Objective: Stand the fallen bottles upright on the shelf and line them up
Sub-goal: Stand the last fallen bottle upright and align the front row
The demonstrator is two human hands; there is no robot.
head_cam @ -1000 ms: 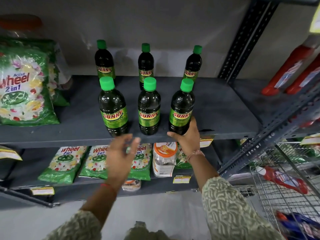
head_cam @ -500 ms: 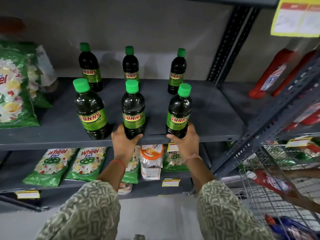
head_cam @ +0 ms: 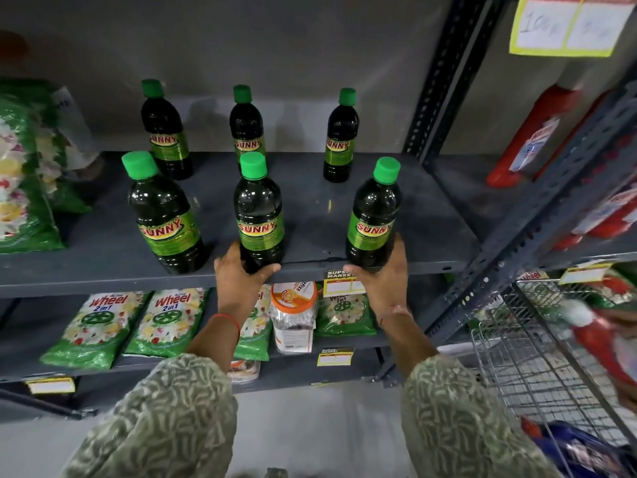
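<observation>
front-row bottles: centre bottle and right bottle, dark glossy plastic, green caps, upright at grey metal shelf front edge | left hand curled around centre base | right hand cupping right base | rear row upright

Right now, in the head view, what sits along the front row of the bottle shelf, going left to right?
Free-standing dark green-capped bottle → dark green-capped bottle with the left hand at its base → dark green-capped bottle with the right hand at its base.
</observation>
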